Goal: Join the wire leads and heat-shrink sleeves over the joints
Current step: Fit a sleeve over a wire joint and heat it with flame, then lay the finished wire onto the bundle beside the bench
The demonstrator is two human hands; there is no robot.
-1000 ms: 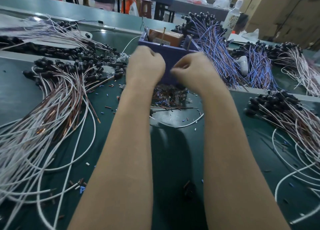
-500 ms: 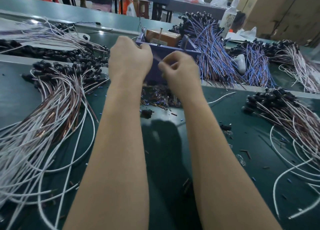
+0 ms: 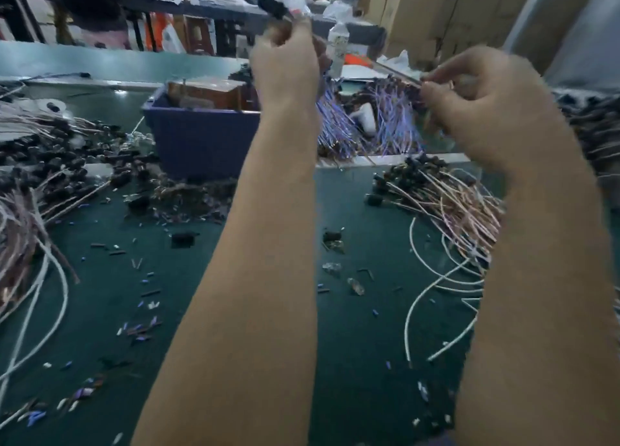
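L hand (image 3: 285,59) pinched a black part (image 3: 273,6) up high, R hand (image 3: 483,103) pinched its thin wire (image 3: 412,78); best kept taut w/ sleeve (lost in blur) centred on joint.

The table top (image 3: 208,328) is a matt, dark green mat. The bin (image 3: 198,140) looks like smooth blue plastic. The wires (image 3: 412,306) have smooth white plastic coats. The boxes (image 3: 422,12) are plain brown cardboard.
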